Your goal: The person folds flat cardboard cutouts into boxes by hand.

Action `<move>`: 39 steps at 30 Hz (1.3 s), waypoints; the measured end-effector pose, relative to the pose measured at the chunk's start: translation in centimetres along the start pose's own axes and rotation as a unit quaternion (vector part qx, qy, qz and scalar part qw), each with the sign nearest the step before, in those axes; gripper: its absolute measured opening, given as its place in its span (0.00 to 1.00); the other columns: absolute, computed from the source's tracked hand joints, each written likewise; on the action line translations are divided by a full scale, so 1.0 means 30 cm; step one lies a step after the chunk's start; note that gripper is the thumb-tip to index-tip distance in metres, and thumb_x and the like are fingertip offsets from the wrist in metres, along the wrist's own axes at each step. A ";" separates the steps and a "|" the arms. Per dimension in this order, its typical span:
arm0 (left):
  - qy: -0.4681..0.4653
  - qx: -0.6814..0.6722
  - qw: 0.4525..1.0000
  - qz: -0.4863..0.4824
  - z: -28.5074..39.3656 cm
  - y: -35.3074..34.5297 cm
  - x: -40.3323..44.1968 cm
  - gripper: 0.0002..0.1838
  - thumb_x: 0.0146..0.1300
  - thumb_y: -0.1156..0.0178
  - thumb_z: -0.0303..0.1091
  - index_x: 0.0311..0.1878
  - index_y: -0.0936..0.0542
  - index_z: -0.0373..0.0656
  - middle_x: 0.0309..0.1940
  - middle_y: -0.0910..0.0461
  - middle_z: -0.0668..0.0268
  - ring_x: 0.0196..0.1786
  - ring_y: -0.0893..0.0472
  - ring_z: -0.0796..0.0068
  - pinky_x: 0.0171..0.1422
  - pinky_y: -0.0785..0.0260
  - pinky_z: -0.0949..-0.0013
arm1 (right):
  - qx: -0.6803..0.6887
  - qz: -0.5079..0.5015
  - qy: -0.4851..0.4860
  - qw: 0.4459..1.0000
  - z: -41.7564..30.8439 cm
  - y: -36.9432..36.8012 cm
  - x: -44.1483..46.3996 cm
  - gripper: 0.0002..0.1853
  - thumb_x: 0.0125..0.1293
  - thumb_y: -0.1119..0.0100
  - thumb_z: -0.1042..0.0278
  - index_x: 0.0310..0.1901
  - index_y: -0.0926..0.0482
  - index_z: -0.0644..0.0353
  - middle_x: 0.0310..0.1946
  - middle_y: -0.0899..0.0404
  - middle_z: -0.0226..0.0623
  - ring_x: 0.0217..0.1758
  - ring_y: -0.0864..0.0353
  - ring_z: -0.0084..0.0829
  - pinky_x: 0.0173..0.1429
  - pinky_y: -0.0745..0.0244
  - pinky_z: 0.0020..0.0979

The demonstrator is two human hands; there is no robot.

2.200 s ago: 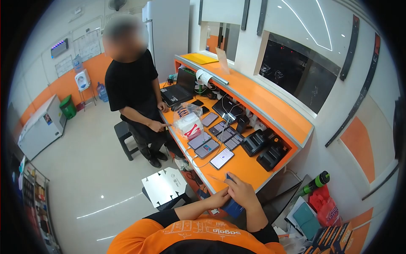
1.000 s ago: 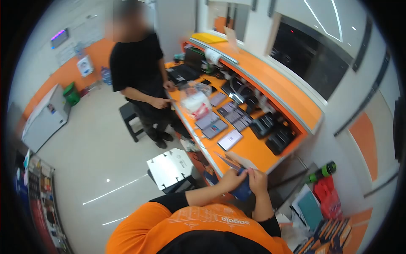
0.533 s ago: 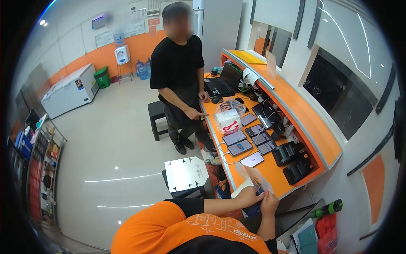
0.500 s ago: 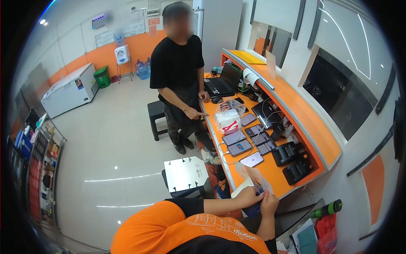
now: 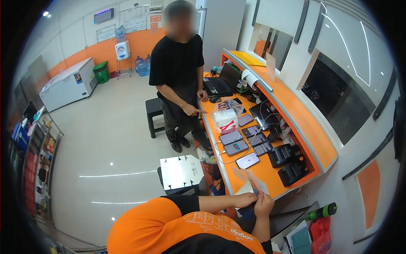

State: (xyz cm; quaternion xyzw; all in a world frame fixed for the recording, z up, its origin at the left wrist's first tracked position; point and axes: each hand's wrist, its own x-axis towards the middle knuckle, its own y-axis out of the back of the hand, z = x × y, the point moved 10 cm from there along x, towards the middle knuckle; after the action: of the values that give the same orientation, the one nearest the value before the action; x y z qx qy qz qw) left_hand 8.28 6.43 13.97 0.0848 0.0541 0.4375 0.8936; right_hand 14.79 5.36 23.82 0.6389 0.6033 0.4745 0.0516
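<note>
In the head view, my left hand [image 5: 246, 200] and my right hand [image 5: 264, 205] are close together at the near end of the orange counter. Both have their fingers closed on some folded papers [image 5: 256, 182], which stand up between them. A dark blue item shows just below the hands; I cannot make out whether it is held too. Beyond the papers, a lit phone [image 5: 247, 160] lies on the counter [image 5: 232, 171], with several more phones farther back.
A person [image 5: 176, 63] in black stands at the counter's left side, a finger near a white plastic-bagged package [image 5: 225, 120]. Black printers [image 5: 292, 173] and a laptop [image 5: 219, 86] stand on the counter. A white board [image 5: 182, 171] rests on a stool; a green bottle [image 5: 323, 211] is at right.
The view has shifted slightly. My hands are a little lower, still closed on the papers, which have tilted somewhat. The other person keeps pointing near the package.
</note>
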 end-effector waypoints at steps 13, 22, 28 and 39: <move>-0.014 -0.150 0.987 0.057 -0.114 0.202 -0.102 0.25 0.75 0.54 0.52 0.61 0.26 0.42 0.49 0.23 0.61 0.52 0.22 0.71 0.59 0.26 0.66 | 0.179 0.091 -0.187 0.962 0.400 0.070 -0.086 0.17 0.72 0.53 0.69 0.29 0.25 0.74 0.21 0.22 0.38 0.27 0.27 0.24 0.32 0.33 0.33; 0.152 -0.022 0.987 0.045 -0.389 0.164 -0.160 0.35 0.72 0.47 0.55 0.69 0.34 0.35 0.58 0.23 0.51 0.59 0.22 0.59 0.59 0.29 0.61 | 0.368 0.062 -0.210 0.904 0.579 -0.068 -0.159 0.20 0.79 0.53 0.60 0.45 0.20 0.73 0.39 0.17 0.36 0.41 0.22 0.25 0.48 0.28 0.28; 0.219 0.240 0.940 0.108 -0.419 0.241 -0.190 0.24 0.73 0.53 0.45 0.58 0.23 0.34 0.50 0.19 0.45 0.50 0.17 0.46 0.57 0.27 0.51 | 0.390 0.029 -0.253 0.885 0.446 -0.104 -0.157 0.21 0.80 0.54 0.56 0.48 0.20 0.70 0.42 0.18 0.35 0.43 0.22 0.26 0.50 0.28 0.29; 0.130 0.332 0.894 0.273 -0.529 0.255 -0.116 0.24 0.71 0.55 0.38 0.65 0.28 0.36 0.56 0.25 0.40 0.52 0.19 0.40 0.57 0.24 0.49 | 0.275 -0.057 -0.384 0.879 0.523 -0.286 -0.286 0.28 0.79 0.56 0.55 0.71 0.39 0.67 0.63 0.28 0.46 0.67 0.29 0.37 0.71 0.38 0.35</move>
State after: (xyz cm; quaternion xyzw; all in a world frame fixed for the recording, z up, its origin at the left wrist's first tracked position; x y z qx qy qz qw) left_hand -2.48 9.94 0.03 0.3300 0.2865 0.6279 0.6440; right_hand 20.61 8.57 5.14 0.7241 0.6776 0.0029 0.1288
